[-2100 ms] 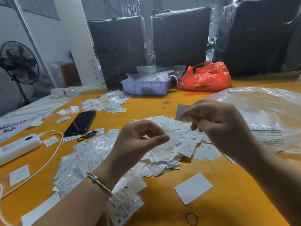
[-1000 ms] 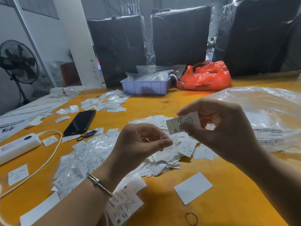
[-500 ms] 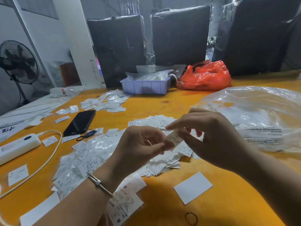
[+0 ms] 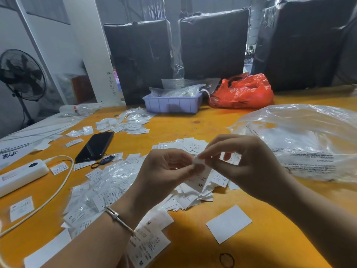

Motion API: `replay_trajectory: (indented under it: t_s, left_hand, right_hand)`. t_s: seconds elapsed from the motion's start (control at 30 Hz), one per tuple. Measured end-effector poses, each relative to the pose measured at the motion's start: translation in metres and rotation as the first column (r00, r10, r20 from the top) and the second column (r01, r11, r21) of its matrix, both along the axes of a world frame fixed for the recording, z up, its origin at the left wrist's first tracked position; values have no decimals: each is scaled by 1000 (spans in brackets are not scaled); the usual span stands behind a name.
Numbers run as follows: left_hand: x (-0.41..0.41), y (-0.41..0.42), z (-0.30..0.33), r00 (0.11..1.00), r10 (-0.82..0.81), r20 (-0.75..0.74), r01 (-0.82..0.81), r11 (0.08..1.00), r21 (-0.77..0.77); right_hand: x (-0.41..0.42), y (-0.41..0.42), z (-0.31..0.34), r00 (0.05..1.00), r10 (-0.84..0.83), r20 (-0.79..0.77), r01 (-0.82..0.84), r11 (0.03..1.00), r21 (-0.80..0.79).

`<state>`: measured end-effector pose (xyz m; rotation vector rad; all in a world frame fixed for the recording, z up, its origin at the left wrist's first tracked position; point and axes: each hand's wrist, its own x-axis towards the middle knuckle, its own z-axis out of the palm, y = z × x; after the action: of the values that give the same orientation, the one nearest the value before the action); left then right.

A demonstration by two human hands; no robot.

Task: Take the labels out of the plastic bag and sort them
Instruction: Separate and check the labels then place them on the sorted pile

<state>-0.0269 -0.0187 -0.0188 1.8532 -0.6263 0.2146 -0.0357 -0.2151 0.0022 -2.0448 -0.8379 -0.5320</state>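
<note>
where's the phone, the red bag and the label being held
phone (image 4: 95, 145), head view, middle of its dark screen
red bag (image 4: 243, 92), head view, centre of its crumpled front
label (image 4: 201, 176), head view, lower printed part below the fingertips of both hands

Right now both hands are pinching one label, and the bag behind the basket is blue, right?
Not blue: the head view shows the bag is red. Both hands, left and right, do pinch one label, and the bag sits beside the basket, not behind.
</note>
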Motion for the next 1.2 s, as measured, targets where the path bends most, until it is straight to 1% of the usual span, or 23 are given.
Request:
replay_trajectory:
  t_s: [0.1,0.2,0.27,0.3,0.33,0.37,0.4,0.43,0.47,0.5,0.53,0.6,0.63,0.67,0.73,0.77,0.83,0.87,0.93,1.0,1.13,1.2]
  left_hand:
    - [1,1,0,1000,-3,-2,3,1000,16]
    - [1,0,-1,1000,4,-11,-4,999,34]
    - [1,0,0,999,14,-33,-13,999,36]
    - [2,1,0,999,23,-46,-21,999,36]
    - [2,2,0,997,30,-64,-29,999,31]
    - [3,3,1,996,37,-78,-35,999,27]
    - [3,4,2,995,45,-88,-43,999,26]
    - [4,5,2,995,61,-83,-59,998,29]
    - [5,6,3,994,80,-74,-77,996,35]
    - [6,8,3,993,97,-64,-94,994,48]
    - [7,9,4,991,113,-65,-109,992,60]
    - [7,11,6,987,140,-86,-133,988,79]
    - [7,12,7,984,146,-101,-138,987,80]
    - [7,13,8,982,149,-117,-141,987,73]
    - [8,17,10,973,185,-135,-179,982,56]
    - [9,19,11,966,227,-123,-221,973,65]
    - [13,25,10,938,341,-53,-330,932,150]
    - [15,29,9,918,395,-22,-380,897,227]
    - [18,36,7,877,481,22,-441,785,434]
    - [20,40,6,850,524,42,-448,680,580]
    - [23,42,6,842,537,55,-408,567,716]
    - [23,42,7,838,541,72,-407,532,742]
  right_hand:
    - [3,-3,0,989,69,-131,-70,998,-2]
    - [4,-4,1,967,110,-231,-109,994,20]
    - [7,-7,2,971,70,-230,-64,997,33]
    - [9,-10,3,983,-3,-184,13,999,53]
    - [12,-14,4,986,-121,-111,130,988,84]
    - [15,-20,5,961,-274,-24,275,955,113]
    - [19,-28,5,896,-440,62,430,894,121]
    - [23,-36,6,801,-584,129,575,812,99]
    - [27,-45,6,707,-687,168,691,721,44]
    - [31,-53,5,635,-751,181,769,637,-53]
    - [36,-59,4,596,-784,170,801,570,-181]
    - [43,-66,-1,564,-818,114,770,472,-429]
    - [46,-68,-3,550,-831,85,736,434,-520]
    - [49,-70,-7,535,-842,68,711,406,-574]
    - [55,-75,-12,502,-863,47,704,377,-602]
    - [57,-78,-14,483,-875,36,702,362,-613]
    - [61,-84,-18,454,-891,24,677,327,-659]
    - [63,-86,-20,451,-892,29,664,313,-679]
    - [67,-90,-24,459,-886,62,666,298,-684]
    - [67,-90,-26,468,-879,90,694,303,-653]
    - [67,-92,-25,457,-883,102,756,326,-568]
    - [68,-92,-26,453,-884,112,765,321,-559]
